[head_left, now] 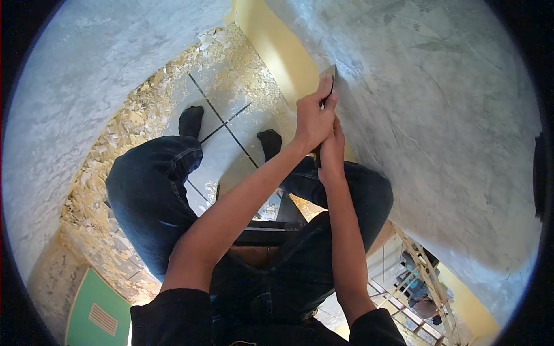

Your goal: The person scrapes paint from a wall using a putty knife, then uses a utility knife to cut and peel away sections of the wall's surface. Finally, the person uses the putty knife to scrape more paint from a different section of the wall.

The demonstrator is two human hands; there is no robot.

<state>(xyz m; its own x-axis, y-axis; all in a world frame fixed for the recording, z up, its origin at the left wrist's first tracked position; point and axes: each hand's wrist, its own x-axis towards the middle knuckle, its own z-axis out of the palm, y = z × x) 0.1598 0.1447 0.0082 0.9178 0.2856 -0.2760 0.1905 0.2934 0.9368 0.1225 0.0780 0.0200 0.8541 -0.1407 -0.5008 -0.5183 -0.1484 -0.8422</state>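
Scraper (329,74), a thin flat blade with a dark handle mostly hidden under fingers, lies pressed against the grey mottled wall (438,115) just where it meets the yellow-painted strip (277,52). The left hand (314,118) wraps it, grip pressed together on the handle with fingers reaching up the blade. The right hand (332,153) sits just below, grip curled around the handle's lower end, both forearms stretched forward over the knees, above a floor (219,104) littered with paint flakes.

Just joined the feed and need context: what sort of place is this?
Probably a room under renovation: both hands press a scraper against a stripped grey wall, paint flakes litter the tiled floor.
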